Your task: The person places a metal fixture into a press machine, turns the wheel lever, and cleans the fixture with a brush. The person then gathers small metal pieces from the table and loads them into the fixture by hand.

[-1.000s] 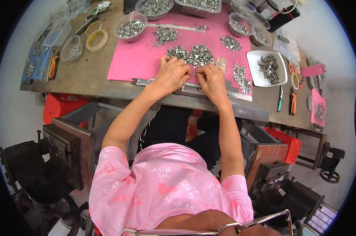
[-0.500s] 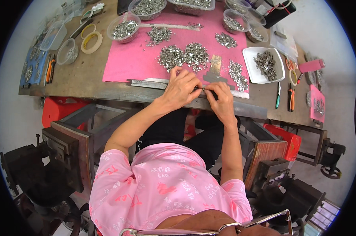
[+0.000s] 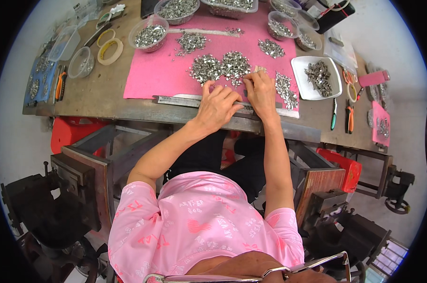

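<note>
My left hand [image 3: 217, 106] rests at the near edge of the pink mat [image 3: 152, 70], fingers bent and thumb low beside a narrow metal strip. What it grips is hidden. A steel ruler [image 3: 178, 101] lies just left of it. My right hand [image 3: 262, 95] is closed in a pinch at the lower right edge of a heap of small shiny metal pieces [image 3: 235, 66]; whatever is between its fingertips is too small to make out. Another heap [image 3: 206, 68] adjoins it on the left. Scattered metal pieces [image 3: 285, 89] lie right of my right hand.
A white tray [image 3: 296, 78] of metal pieces stands right of the mat, near orange-handled pliers [image 3: 349, 118] and a green-handled tool [image 3: 334, 115]. Clear tubs [image 3: 134, 35] of pieces line the far side. Tape rolls [image 3: 110, 52] and more pliers [image 3: 60, 84] lie left.
My right hand has moved up and away from my left thumb, from the metal strip to the heap's edge. My left hand has stayed nearly in place.
</note>
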Demonstrator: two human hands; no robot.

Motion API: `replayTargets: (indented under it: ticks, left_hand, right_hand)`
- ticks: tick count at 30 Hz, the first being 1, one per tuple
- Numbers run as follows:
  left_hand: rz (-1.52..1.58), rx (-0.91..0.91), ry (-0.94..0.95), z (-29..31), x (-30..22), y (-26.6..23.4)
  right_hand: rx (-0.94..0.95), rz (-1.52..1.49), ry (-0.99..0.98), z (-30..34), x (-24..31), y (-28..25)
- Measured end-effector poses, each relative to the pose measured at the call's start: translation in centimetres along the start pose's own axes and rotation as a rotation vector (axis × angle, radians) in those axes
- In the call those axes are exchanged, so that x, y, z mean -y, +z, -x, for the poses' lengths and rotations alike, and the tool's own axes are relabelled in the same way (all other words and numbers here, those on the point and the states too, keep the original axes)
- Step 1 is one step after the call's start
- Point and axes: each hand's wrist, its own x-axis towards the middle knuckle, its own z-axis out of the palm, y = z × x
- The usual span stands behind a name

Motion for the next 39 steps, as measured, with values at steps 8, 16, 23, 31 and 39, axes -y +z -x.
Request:
replayTargets:
  ticks: [8,16,23,31,39]
  left_hand:
    - [-0.001,-0.043,0.016,0.1,0.3,0.3]
    - [-0.024,-0.052,0.024,0.3,0.2,0.2]
    - [-0.011,-0.064,0.02,0.3,0.0,0.1]
    - [0.019,-0.092,0.016,0.5,0.5,-0.4]
    - [0.01,-0.118,-0.025,1.0,0.5,-1.3]
  right_hand:
    - [0.117,-0.227,0.092,2.9,1.6,-4.1]
    - [0.151,-0.302,0.109,4.3,1.9,-4.5]
    - [0.085,-0.091,0.014,0.0,0.0,-0.5]
    - [0.074,-0.094,-0.054,0.1,-0.1,-1.5]
    - [0.04,-0.161,0.029,0.5,-0.3,-2.0]
